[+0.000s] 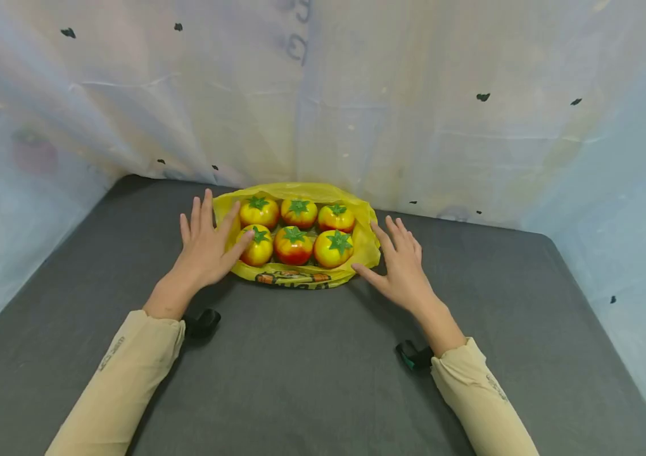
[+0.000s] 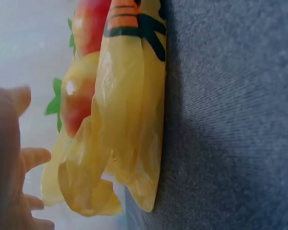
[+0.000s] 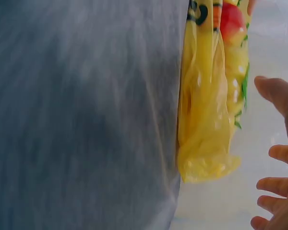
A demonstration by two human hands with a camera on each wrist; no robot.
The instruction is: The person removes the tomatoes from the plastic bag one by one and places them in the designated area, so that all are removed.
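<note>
Several yellow-and-red tomatoes (image 1: 293, 246) with green star-shaped tops sit in two rows inside a yellow plastic bag (image 1: 365, 244). The bag lies with its mouth spread around them and dark print on its near side. Over the bag's left end hovers my left hand (image 1: 204, 248), fingers spread, its thumb overlapping the near-left tomato in the head view. At the right end, my right hand (image 1: 403, 269) has its fingers spread beside the bag's edge. Both wrist views show a gap between the fingers and the bag (image 2: 127, 120). Neither hand grips anything.
A dark grey cloth-covered table (image 1: 311, 380) lies under the bag. White sheeting (image 1: 391, 126) with black marks rises behind the bag and along both sides. Black straps (image 1: 202, 323) hang at both wrists, below tan sleeves (image 1: 123, 380).
</note>
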